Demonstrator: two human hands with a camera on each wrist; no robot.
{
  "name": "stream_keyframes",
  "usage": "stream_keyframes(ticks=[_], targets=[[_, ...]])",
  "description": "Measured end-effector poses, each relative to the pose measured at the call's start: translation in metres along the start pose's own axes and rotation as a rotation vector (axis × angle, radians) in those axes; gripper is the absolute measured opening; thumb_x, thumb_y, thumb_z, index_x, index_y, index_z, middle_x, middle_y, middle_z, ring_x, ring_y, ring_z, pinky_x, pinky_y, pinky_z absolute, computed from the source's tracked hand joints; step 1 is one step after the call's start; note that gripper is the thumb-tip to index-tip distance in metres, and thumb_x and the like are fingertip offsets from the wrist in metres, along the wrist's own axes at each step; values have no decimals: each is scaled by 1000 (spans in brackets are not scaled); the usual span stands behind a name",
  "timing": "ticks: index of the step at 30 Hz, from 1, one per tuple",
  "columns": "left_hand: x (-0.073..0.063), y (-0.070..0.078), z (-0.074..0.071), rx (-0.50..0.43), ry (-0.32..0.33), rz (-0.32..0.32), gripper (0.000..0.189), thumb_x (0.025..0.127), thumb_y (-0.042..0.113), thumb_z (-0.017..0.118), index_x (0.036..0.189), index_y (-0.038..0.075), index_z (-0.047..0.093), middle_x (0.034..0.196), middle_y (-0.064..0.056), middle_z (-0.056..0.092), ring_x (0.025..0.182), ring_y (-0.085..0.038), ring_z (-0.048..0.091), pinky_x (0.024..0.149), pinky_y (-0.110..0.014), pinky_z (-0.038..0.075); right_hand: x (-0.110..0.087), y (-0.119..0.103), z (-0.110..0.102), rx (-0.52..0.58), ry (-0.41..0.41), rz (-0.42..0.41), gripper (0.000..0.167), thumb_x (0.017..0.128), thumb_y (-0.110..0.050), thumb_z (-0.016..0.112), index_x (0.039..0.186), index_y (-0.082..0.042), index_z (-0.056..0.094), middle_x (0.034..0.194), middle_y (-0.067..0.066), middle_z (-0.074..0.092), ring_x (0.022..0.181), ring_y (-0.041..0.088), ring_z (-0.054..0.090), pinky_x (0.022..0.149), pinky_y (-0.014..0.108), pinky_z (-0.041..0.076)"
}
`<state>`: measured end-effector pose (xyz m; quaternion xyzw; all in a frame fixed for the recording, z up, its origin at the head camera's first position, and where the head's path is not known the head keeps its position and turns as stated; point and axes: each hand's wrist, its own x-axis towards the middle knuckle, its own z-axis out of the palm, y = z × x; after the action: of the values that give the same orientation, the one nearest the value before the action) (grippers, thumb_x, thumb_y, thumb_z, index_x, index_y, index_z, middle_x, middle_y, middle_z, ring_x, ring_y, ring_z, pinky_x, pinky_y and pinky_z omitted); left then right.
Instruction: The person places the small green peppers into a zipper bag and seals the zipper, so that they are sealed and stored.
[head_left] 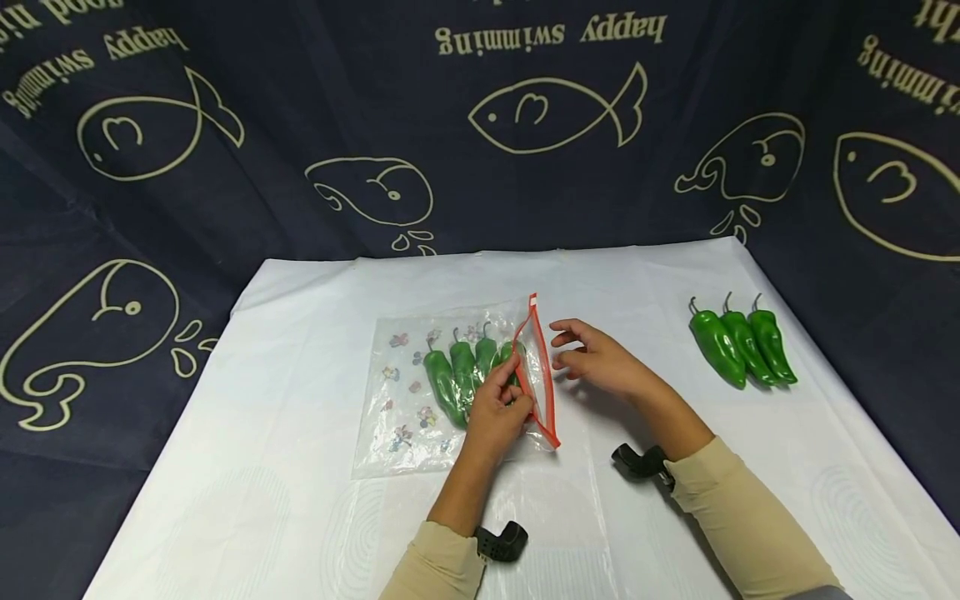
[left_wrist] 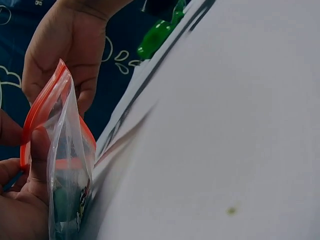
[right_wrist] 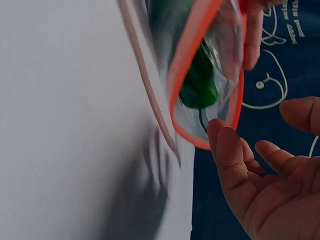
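Note:
A clear zip bag (head_left: 405,392) with a red zip edge lies on the table, its mouth held apart toward the right. Several green peppers (head_left: 444,385) lie inside it, side by side with stems pointing away. My left hand (head_left: 498,412) pinches the near lip of the red edge between thumb and fingers, as the left wrist view also shows. Just right of the mouth, my right hand (head_left: 600,358) is held with loosely bent fingers and nothing in them. In the right wrist view, its fingertips are close to the red rim (right_wrist: 178,95), and one pepper (right_wrist: 199,82) shows through the mouth.
Three more green peppers (head_left: 738,346) lie together at the right of the white-covered table (head_left: 247,500). A dark curtain (head_left: 247,200) with fish drawings hangs behind and along both sides. Each wrist wears a black camera (head_left: 502,542).

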<state>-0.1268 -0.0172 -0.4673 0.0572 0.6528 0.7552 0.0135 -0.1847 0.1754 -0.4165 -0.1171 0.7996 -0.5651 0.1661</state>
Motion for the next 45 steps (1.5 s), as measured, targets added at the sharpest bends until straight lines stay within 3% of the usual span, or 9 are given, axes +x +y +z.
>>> stream_keyframes(ticks=[6, 13, 16, 22, 30, 35, 45], targets=[[0, 3, 0, -2, -10, -8, 72, 78, -16, 54, 147, -2, 43, 130, -27, 50, 65, -4, 53, 47, -17, 43, -4, 0, -13, -54, 14, -13, 56, 93, -9, 60, 145, 2, 42, 134, 27, 49, 105, 37, 62, 84, 45, 55], [-9, 33, 1, 10, -27, -4, 70, 77, -15, 53, 146, -9, 41, 132, -28, 48, 66, -4, 52, 51, -16, 43, -5, 7, -26, -111, 58, -40, 53, 94, -8, 63, 142, 3, 45, 132, 27, 52, 104, 36, 62, 81, 42, 56], [-10, 36, 0, 21, -24, -5, 70, 77, -14, 53, 146, -8, 42, 130, -27, 49, 65, -5, 52, 50, -16, 43, -6, 11, -30, -125, 63, -46, 54, 94, -10, 63, 143, 4, 44, 133, 27, 52, 104, 35, 62, 80, 39, 56], [-11, 35, -1, 16, -34, -28, 70, 79, -13, 53, 147, -6, 41, 118, -29, 50, 62, -7, 51, 48, -17, 43, -8, 16, -41, -202, 63, -54, 54, 96, -14, 63, 143, 4, 44, 133, 26, 52, 107, 34, 62, 82, 36, 53], [-7, 24, -1, 10, -32, -12, 71, 78, -14, 54, 148, -3, 42, 128, -27, 50, 64, -6, 52, 48, -17, 43, -18, 21, -62, -247, 46, -43, 53, 94, -14, 63, 143, 2, 45, 133, 24, 53, 112, 32, 60, 87, 36, 51], [-10, 34, 1, 8, -42, -16, 70, 78, -15, 53, 147, -7, 41, 126, -31, 49, 65, -5, 53, 50, -16, 44, -25, 25, -76, -317, 74, -63, 54, 95, -16, 65, 142, 0, 46, 134, 24, 54, 115, 35, 59, 92, 43, 49], [-10, 32, 2, -7, -43, -18, 69, 79, -15, 53, 147, -7, 41, 127, -31, 48, 67, -4, 53, 53, -17, 47, -35, 34, -102, -429, 84, -72, 57, 95, -17, 66, 143, 4, 44, 135, 28, 50, 117, 43, 56, 94, 55, 45]])
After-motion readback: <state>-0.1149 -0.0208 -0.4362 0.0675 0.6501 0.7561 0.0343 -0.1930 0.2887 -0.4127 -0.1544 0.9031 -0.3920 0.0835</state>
